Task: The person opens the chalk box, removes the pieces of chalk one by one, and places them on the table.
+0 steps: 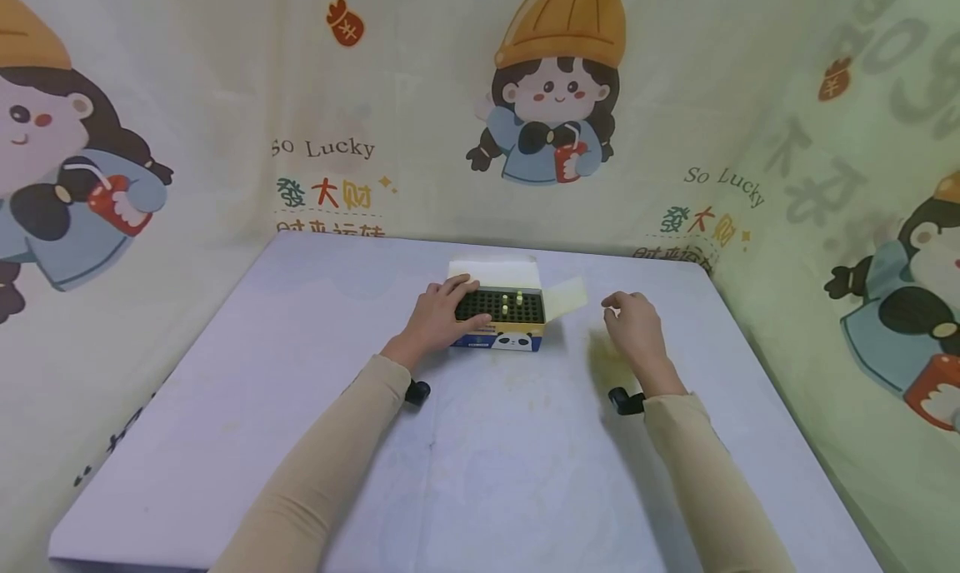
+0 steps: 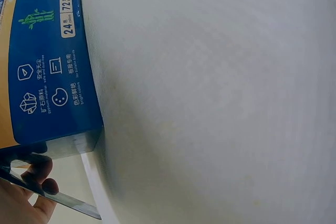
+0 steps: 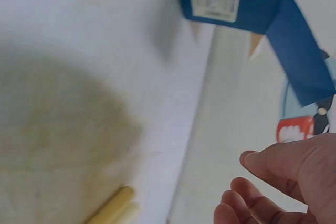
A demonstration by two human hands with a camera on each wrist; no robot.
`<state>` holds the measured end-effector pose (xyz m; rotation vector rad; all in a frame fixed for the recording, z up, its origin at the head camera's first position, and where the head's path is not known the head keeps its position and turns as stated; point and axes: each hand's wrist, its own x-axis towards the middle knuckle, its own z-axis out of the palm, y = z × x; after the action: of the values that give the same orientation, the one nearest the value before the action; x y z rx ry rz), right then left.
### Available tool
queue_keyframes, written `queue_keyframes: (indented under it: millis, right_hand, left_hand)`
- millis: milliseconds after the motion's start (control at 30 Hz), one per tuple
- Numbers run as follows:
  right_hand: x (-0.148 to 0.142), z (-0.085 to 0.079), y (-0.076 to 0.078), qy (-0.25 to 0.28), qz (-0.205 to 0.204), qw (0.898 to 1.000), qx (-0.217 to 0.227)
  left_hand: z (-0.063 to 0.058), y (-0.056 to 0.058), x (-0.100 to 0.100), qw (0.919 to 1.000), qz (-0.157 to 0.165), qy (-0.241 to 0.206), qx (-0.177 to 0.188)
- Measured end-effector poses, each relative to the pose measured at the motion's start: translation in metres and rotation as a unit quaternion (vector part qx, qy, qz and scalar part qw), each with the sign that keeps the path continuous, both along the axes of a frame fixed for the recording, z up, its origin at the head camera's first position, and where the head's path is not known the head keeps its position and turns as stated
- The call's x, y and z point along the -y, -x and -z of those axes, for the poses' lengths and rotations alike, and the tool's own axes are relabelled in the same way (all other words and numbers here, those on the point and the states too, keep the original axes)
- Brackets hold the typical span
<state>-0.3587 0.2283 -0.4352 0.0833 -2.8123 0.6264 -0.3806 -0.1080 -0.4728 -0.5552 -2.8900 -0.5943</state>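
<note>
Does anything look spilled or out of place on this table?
A yellowish smudge marks the white tabletop near the right hand, standing out against the pale surface. Two yellow sticks lie loose there, outside the box.

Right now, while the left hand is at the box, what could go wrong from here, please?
The yellow sticks lie loose on the table; a bump from the right hand might roll them away. The open side flap sticks out between that hand and the box, so it could get caught and drag the box. If the left hand tilts the box, the few sticks standing in the black holder might slip out.
</note>
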Motion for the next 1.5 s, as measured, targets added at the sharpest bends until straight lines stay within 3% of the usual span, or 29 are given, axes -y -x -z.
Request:
queue_keyframes:
  millis: [267, 667, 833, 1067, 1500]
  right_hand:
    - [0.017, -0.016, 0.001, 0.004, 0.006, 0.999, -0.037]
    - [0.051, -0.046, -0.001, 0.039, -0.025, 0.994, -0.097]
    - [0.071, -0.054, -0.001, 0.044, -0.035, 0.993, -0.099]
    - [0.095, -0.048, -0.001, 0.035, -0.059, 0.995, -0.07]
    - [0.13, -0.017, -0.002, 0.047, -0.091, 0.995, 0.007]
  left_hand:
    - [0.001, 0.0, 0.0, 1.0, 0.0, -0.004, 0.001]
    - [0.003, 0.002, 0.002, 1.0, 0.002, -0.005, -0.007]
    - [0.001, 0.001, 0.001, 1.0, 0.004, 0.0, -0.004]
    - [0.001, 0.0, 0.001, 1.0, 0.002, -0.002, 0.002]
    - [0.002, 0.0, 0.0, 1.0, 0.002, -0.005, -0.005]
